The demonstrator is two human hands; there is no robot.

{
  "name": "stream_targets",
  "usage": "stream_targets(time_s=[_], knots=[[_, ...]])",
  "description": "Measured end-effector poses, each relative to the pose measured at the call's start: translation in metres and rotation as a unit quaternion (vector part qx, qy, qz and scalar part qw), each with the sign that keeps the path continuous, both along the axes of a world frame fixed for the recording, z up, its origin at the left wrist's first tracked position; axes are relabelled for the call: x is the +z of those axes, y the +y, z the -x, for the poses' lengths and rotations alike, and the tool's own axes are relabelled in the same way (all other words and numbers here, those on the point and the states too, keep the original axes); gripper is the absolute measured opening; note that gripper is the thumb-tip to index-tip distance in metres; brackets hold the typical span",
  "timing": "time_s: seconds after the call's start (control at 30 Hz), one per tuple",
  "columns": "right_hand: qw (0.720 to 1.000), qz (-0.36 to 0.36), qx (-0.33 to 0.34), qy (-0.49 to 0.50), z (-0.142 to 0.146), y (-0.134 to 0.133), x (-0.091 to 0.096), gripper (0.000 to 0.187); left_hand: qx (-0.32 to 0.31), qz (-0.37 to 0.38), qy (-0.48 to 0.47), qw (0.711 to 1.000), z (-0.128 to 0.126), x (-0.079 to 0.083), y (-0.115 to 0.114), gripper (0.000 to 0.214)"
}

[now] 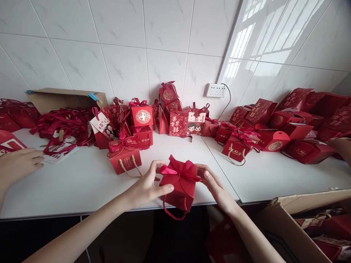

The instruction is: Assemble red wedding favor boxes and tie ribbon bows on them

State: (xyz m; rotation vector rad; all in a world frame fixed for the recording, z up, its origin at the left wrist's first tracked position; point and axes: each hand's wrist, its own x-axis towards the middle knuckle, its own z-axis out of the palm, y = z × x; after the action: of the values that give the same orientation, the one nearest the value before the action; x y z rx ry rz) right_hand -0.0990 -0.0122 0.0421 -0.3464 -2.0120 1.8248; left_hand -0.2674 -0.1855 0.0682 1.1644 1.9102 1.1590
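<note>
A red gift box (179, 186) with a satin ribbon bow (181, 172) on top sits between my two hands at the front edge of the white table. Its red rope handle (175, 217) hangs down over the edge. My left hand (150, 186) grips the box from the left, thumb against its front face. On the right side, my right hand (215, 184) rests its curved fingers against the box near the bow's end. Left of them stands another bowed red box (125, 159) with a gold rope handle.
A cardboard box (68, 98) spills red ribbons (71, 126) at the back left. Red gift boxes (274, 138) crowd the right. Another person's hand (22, 164) reaches in at left, another hand (341, 146) at far right. An open carton (290, 233) stands front right; a power strip (215, 90) is on the wall.
</note>
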Motion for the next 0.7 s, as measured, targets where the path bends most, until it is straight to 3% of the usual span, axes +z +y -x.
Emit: stream_targets(time_s=[0.07,0.17,0.23,0.4,0.6,0.7], knots=[[0.999,-0.039,-0.018,-0.026,-0.011,-0.011,0.005,0.044,0.058,-0.038,0.023,0.997,0.014,-0.001,0.003,0.059],[0.997,-0.056,-0.005,-0.059,-0.029,-0.027,0.014,0.047,0.203,-0.101,0.089,0.97,0.036,-0.001,0.005,0.054],[0.996,-0.047,0.027,-0.068,-0.037,-0.032,0.02,0.042,0.227,-0.107,0.109,0.962,0.042,0.003,0.003,0.046],[0.99,-0.096,-0.058,-0.088,-0.03,-0.028,0.026,0.045,0.101,-0.074,0.164,0.979,0.028,0.016,0.0,0.03],[0.98,-0.064,0.067,-0.174,-0.003,-0.05,0.018,0.051,0.012,-0.089,0.205,0.975,0.016,0.019,0.011,0.025],[0.982,-0.044,0.067,-0.171,0.012,-0.065,0.014,0.047,-0.013,-0.078,0.209,0.975,0.017,0.021,0.013,0.025]])
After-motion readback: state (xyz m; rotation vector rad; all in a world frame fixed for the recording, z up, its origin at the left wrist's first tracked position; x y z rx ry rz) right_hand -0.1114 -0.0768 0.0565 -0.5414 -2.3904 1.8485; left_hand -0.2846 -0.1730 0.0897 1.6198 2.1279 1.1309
